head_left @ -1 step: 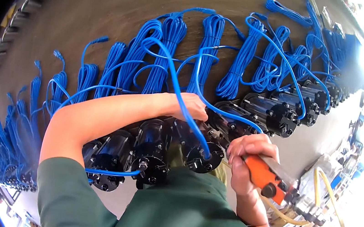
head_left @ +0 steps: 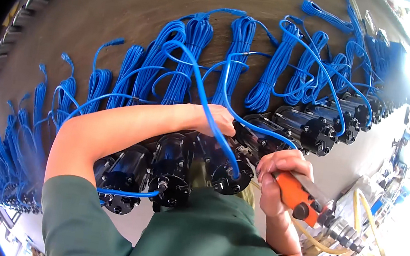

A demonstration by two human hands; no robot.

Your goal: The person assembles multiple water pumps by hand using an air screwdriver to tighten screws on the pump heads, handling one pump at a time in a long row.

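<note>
A clear-walled cylinder with black end caps (head_left: 229, 177) lies in front of my chest, a blue cable rising from its near cap. At its far end, my left hand (head_left: 219, 120) is closed, its fingers curled down; what they grip is hidden. My right hand (head_left: 282, 172), to the right of the cylinder, is wrapped round an orange air tool (head_left: 295, 194). The tool slants down to the right, ending in a metal hose fitting (head_left: 344, 233). Its working end points toward the cylinder and cannot be made out behind my fingers.
Similar black cylinders (head_left: 313, 134) stand in a row on both sides. Beyond them, bundled blue cables (head_left: 235, 54) lie across the brown work surface (head_left: 113, 2). Loose cable loops arch over my left forearm. A yellow hose (head_left: 377, 236) curls at the right near cluttered shelving.
</note>
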